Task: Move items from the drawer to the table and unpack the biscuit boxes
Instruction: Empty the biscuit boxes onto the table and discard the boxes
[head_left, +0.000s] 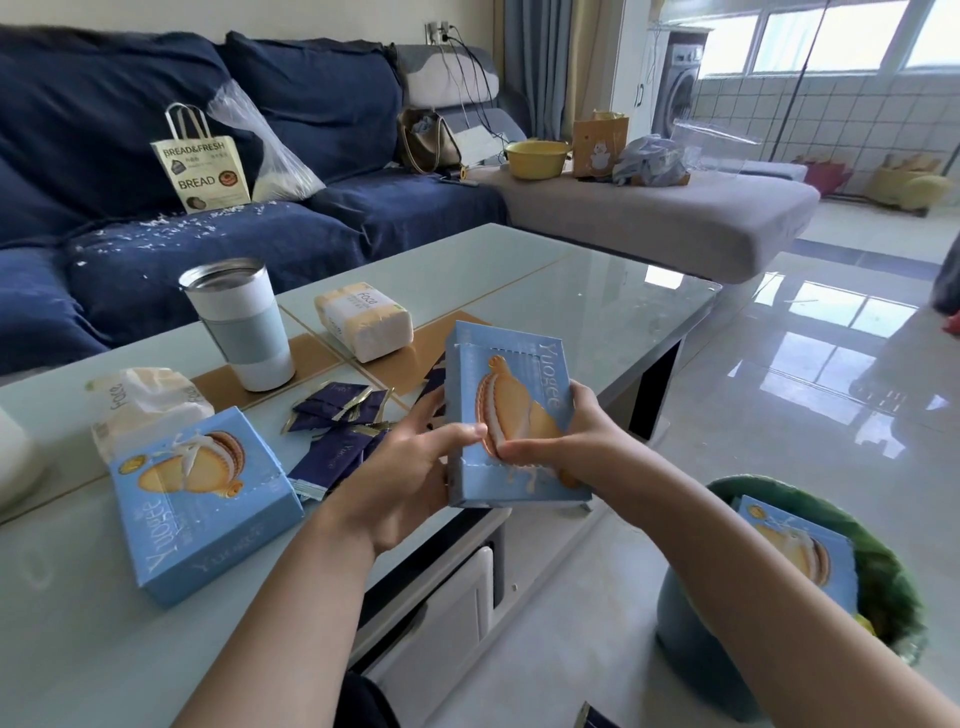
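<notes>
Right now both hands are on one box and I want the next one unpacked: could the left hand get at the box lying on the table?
Probably yes. The flat box lies just left of the left hand, nothing between them, but that hand must first let go of the held box.

A home living room: blue sofa (182, 130), glass coffee table (545, 291), tiled floor (779, 415).

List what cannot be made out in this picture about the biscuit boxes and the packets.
- Held biscuit box, head view: whether it holds any packets; its walls and both hands' fingers cover it.
- Box in the bin: its lower part, hidden by the right forearm and the bin rim.
- Dark blue packets: their count; they overlap, and the left hand hides some.
- Box on the table: full or empty cannot be told.
</notes>
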